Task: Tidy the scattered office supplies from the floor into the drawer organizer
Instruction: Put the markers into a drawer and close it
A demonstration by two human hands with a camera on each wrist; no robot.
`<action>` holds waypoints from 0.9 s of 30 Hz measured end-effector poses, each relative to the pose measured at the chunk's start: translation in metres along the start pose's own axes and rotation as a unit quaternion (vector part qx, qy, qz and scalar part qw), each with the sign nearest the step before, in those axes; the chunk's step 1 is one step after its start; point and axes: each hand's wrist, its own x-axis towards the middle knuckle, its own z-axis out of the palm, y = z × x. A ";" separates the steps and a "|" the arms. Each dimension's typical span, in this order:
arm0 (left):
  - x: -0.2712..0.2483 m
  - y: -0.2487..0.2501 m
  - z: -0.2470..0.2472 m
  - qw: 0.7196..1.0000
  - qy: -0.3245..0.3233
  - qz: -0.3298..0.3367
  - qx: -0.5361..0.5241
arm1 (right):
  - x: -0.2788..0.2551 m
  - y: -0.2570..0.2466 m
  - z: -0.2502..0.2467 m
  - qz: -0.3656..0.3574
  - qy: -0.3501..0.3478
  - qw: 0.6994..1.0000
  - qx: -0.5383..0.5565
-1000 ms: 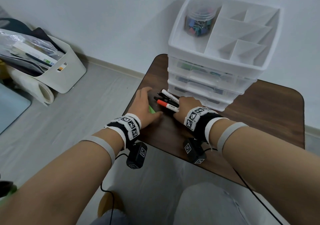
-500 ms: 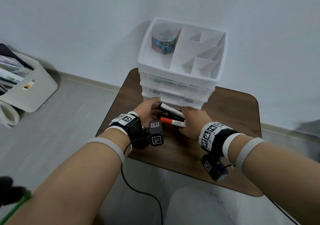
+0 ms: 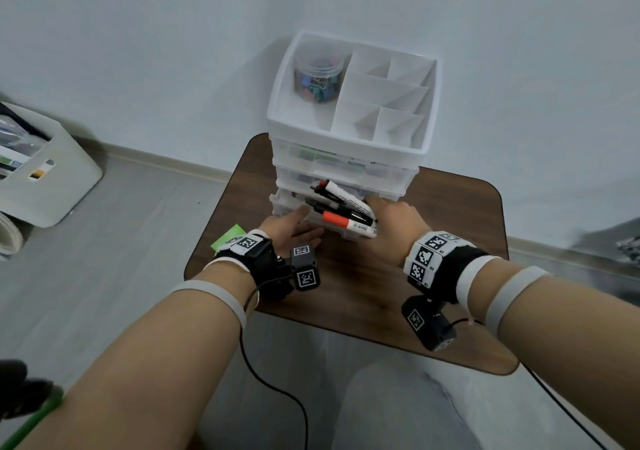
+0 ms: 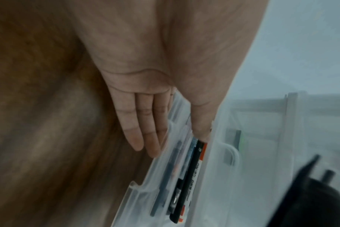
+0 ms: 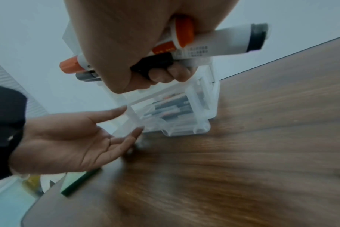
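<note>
A white drawer organizer stands on a brown table. Its clear bottom drawer sticks out a little, with pens inside. My left hand is palm up at the drawer's left front corner. The thumb sits on the rim and straight fingers lie under the front. My right hand grips a bundle of markers, white barrels with orange and black caps, just above the drawer. A green sticky-note pad lies on the table behind my left wrist.
A clear jar of binder clips fills the top tray's left compartment; the other compartments hold nothing. A white storage bin sits on the grey floor at far left. The table's near half is bare wood. A wall is close behind the organizer.
My left hand left the green pad, turned palm up and took the bottom drawer's front, which now sticks out. My right hand lifted the markers off the table.
</note>
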 end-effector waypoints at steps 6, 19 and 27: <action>-0.025 -0.005 -0.025 0.997 -0.034 -0.072 0.022 | 0.015 -0.032 -0.006 -0.031 -0.054 0.998 -0.012; -0.048 -0.005 -0.039 0.982 0.006 -0.109 0.152 | 0.047 -0.057 0.037 -0.016 -0.108 0.994 -0.010; -0.038 0.025 -0.059 0.924 0.107 0.054 0.364 | 0.045 -0.042 0.039 0.005 -0.168 0.982 -0.086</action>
